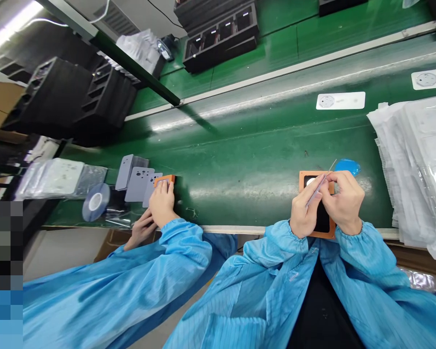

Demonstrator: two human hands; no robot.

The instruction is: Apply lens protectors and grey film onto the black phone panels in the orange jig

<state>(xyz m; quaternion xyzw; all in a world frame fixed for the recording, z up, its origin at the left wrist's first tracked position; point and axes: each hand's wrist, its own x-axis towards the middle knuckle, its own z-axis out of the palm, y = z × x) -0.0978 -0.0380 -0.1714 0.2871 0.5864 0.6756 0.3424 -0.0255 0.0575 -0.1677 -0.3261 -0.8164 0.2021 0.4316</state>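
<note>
My left hand (305, 207) is closed on a thin greyish panel (314, 195) that is tilted nearly edge-on. My right hand (343, 201) pinches at the panel's upper edge, where a thin pale strip (333, 165) sticks up; what exactly its fingertips hold is too small to tell. Beneath both hands lies an orange frame (305, 174) with a dark inside (323, 220) and a white round spot, partly covered by my hands. A blue translucent piece (348, 166) lies just beyond my right hand.
At left, a co-worker's hands (163, 203) are at another orange frame (170, 178), near grey panels with holes (138, 186) and a tape roll (96, 202). White bagged trays (417, 169) stack at right. White cards (340, 101) lie behind. Black trays (221, 39) stand on the far belt.
</note>
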